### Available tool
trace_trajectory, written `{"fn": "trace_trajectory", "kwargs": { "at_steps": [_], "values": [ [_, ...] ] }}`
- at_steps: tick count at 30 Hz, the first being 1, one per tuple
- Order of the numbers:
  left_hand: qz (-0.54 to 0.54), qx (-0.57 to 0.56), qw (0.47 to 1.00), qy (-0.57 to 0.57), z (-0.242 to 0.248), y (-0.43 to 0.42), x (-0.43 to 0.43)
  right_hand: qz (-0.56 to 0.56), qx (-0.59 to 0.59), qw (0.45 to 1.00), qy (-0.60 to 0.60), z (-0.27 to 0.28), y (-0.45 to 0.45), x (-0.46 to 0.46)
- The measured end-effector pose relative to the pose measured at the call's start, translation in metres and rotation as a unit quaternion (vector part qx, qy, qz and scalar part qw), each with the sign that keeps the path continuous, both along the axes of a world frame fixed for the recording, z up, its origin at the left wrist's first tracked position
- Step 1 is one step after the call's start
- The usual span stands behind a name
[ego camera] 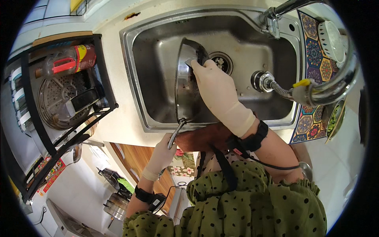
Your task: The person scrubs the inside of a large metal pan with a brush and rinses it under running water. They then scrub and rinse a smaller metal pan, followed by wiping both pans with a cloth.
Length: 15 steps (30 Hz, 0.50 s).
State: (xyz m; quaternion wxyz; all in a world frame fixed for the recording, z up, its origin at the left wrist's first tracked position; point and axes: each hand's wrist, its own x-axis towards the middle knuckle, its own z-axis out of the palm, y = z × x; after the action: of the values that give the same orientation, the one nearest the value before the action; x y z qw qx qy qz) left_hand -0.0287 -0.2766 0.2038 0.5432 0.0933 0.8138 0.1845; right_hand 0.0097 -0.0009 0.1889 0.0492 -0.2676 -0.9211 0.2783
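A metal wok (185, 86) is tipped steeply on its side in the stainless steel sink (160, 47). My left hand (165, 152), in a pale glove, grips the wok's metal handle (177, 133) at the front edge of the counter. Over the sink, my right hand (217, 94), also gloved, reaches to the wok's surface. Its fingers pinch a small grey piece (189, 61) against the wok; most of it is covered, so its kind is unclear. Food scraps lie in the drain strainer (220, 61) just beyond the right hand.
A flexible faucet head (262, 81) hangs over the sink's right side, near a second chrome faucet (271, 22). At the left, a black rack (105, 71) holds a bottle (68, 62) and steamer plate (59, 97). A white basket (330, 41) and bowl of greens (334, 118) stand right.
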Motion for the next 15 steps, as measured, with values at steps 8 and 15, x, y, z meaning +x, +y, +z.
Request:
{"fn": "trace_trajectory", "kwargs": {
  "at_steps": [8,15],
  "values": [
    [-0.024,0.061,0.997,0.027,-0.015,-0.006,0.014,-0.008,-0.041,0.999,-0.010,0.013,0.011,0.001],
    [0.099,0.067,0.988,-0.096,-0.004,0.008,0.012,0.077,-0.027,0.995,0.055,-0.005,-0.042,0.045]
  ]
}}
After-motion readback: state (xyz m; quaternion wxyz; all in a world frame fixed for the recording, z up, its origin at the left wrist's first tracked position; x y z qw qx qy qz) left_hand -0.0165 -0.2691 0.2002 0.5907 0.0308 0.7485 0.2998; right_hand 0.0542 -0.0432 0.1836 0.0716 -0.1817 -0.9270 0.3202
